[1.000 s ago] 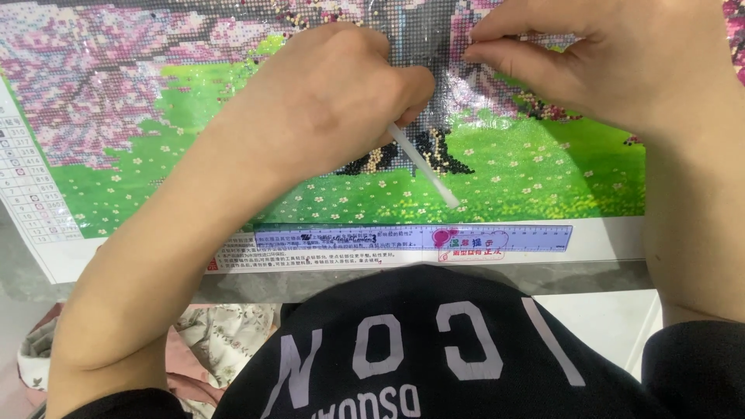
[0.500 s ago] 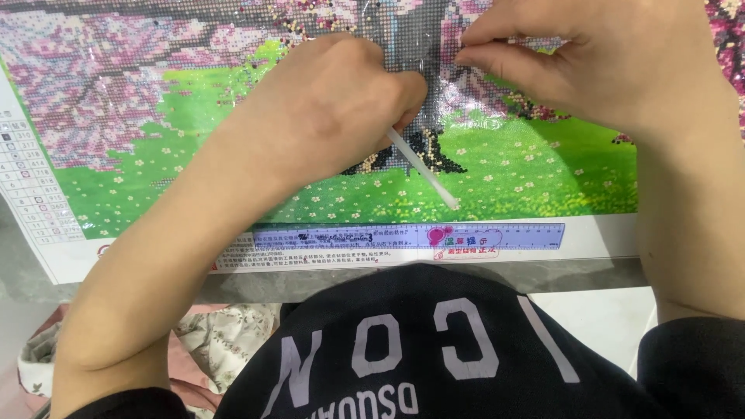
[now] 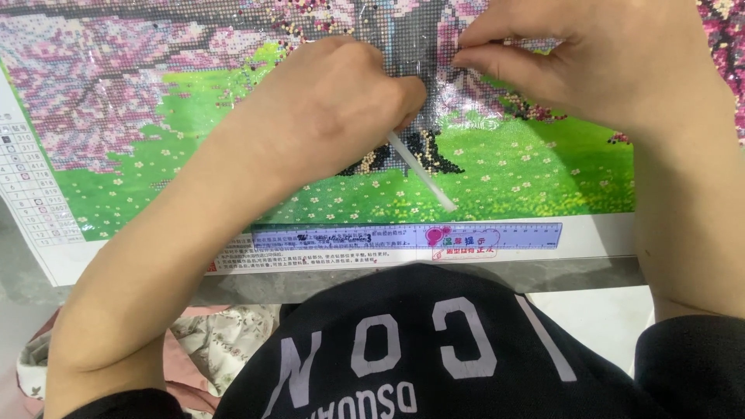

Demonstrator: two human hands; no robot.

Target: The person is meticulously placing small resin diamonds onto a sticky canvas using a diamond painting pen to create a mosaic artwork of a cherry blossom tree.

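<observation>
Grey bench (image 3: 574,271) filled the bottom of the view, with a bead-picture canvas (image 3: 155,140) spread flat across it, so the whole working area faced straight up at the person. Most of the canvas showed pink blossom trees over a green lawn dotted with little white flowers, and a shiny clear film still lay over parts of it, wrinkled near the top left.

Left hand (image 3: 326,116) was curled into a loose fist around a thin white pen (image 3: 423,172), grip closed on it like you'd hold a pencil. The back end of the pen stuck out toward the person, low and to the right, while the working tip was hidden under the fingers, somewhere around the dark tree trunk (image 3: 403,46). My guess is it was held steep like that to press straight down on one small spot.

Right hand (image 3: 613,58) sat just beside it on the canvas, thumb and forefinger pinched together right at the edge of the film. Couldn't tell if it actually had the film between the fingertips or was just pressing it down, but it looked like it was keeping that bit out of the way.

Along the near edge ran a printed ruler strip (image 3: 403,235), and a colour chart (image 3: 23,186) went down the left border. A floral cloth (image 3: 217,334) sat below the bench edge, next to the person's black shirt (image 3: 419,349).
</observation>
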